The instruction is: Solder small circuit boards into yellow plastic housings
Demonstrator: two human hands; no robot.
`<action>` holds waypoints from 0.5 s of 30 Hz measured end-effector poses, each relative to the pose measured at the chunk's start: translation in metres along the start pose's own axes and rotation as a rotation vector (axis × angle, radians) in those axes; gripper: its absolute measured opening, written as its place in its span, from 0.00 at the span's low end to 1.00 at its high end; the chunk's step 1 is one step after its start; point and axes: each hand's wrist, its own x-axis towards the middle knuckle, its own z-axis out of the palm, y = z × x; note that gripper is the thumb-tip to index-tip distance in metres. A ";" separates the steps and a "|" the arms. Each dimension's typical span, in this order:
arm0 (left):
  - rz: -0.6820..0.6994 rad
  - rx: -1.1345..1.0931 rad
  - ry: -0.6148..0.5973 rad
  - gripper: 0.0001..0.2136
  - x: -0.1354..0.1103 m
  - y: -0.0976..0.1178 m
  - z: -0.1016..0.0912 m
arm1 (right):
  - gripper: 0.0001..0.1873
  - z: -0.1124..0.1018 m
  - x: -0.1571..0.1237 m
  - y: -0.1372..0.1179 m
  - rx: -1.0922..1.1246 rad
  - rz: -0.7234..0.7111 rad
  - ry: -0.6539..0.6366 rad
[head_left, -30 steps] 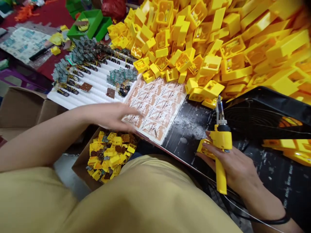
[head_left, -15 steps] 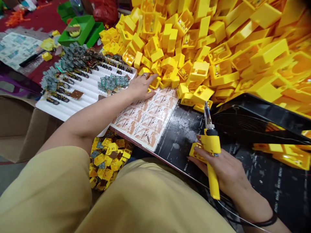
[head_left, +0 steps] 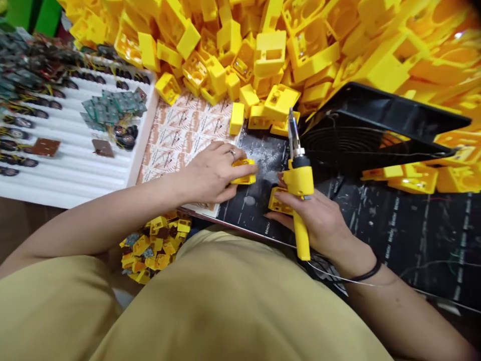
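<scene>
My left hand (head_left: 210, 173) is closed on a small yellow plastic housing (head_left: 246, 175), just above the bench where the patterned sheet meets the black surface. In my right hand (head_left: 326, 218) is a yellow soldering gun (head_left: 300, 179), its metal tip pointing up and away from me. The fingers of that same hand also hold a second yellow housing (head_left: 277, 200), low over the black bench (head_left: 248, 215). Part of this housing is hidden by the fingers and the gun. A short gap separates the two housings.
Yellow housings (head_left: 270, 52) are heaped along the back. A black fan-like frame (head_left: 349, 130) stands right of the gun's tip. At left, a white ribbed foam tray (head_left: 75, 175) carries small boards and wired round parts. More housings (head_left: 158, 245) sit below the bench edge.
My left hand has come back from the heap toward the right hand, with a yellow housing now in it. My right hand still holds the soldering gun and its housing. The view has shifted.
</scene>
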 end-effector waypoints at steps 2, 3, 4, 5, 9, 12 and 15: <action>0.048 -0.056 -0.073 0.25 0.005 0.005 -0.006 | 0.26 -0.001 -0.002 0.000 0.010 0.025 -0.017; 0.075 -0.090 -0.111 0.27 0.006 0.008 -0.009 | 0.26 -0.002 -0.005 0.000 -0.001 0.040 -0.023; 0.101 -0.126 -0.143 0.29 0.008 0.011 -0.011 | 0.25 -0.003 -0.007 0.000 -0.018 0.053 -0.025; 0.125 -0.160 -0.171 0.30 0.008 0.014 -0.014 | 0.24 -0.005 -0.010 0.000 -0.037 0.061 -0.026; 0.058 -0.193 -0.154 0.31 0.004 0.024 -0.015 | 0.22 -0.010 -0.018 -0.002 -0.038 0.066 -0.031; -0.156 -0.086 -0.088 0.33 0.002 0.034 -0.010 | 0.23 -0.011 -0.019 -0.002 -0.021 0.075 -0.023; -0.146 -0.042 -0.137 0.23 0.002 0.040 -0.008 | 0.22 -0.011 -0.017 -0.002 -0.036 0.053 -0.019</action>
